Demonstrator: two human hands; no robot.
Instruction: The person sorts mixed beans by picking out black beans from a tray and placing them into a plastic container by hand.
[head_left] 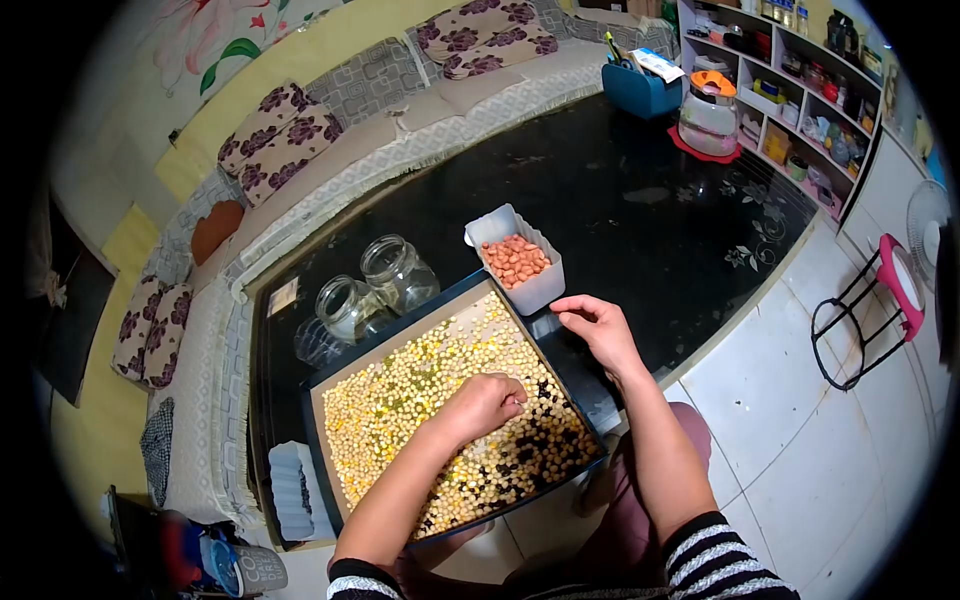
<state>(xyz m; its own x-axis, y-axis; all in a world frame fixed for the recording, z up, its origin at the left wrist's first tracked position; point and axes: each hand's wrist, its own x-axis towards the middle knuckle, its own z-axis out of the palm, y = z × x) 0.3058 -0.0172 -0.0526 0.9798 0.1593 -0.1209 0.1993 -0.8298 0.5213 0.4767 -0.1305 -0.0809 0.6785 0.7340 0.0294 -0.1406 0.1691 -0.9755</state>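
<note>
A shallow dark-edged box holds a spread of pale yellow, green and black beans or kernels. Over its middle right, my left hand is closed with its fingers curled, low above the beans; whatever it grips is too small to make out. Just outside the box's right edge is my right hand, its thumb and index finger bent toward each other near the corner of a white plastic container. Reddish peanuts fill the lower part of that container.
Glass jars stand behind the box on the dark table. A white ridged tray lies left of the box. Farther back are a blue bin and a jar with an orange lid. A pink stool stands at right.
</note>
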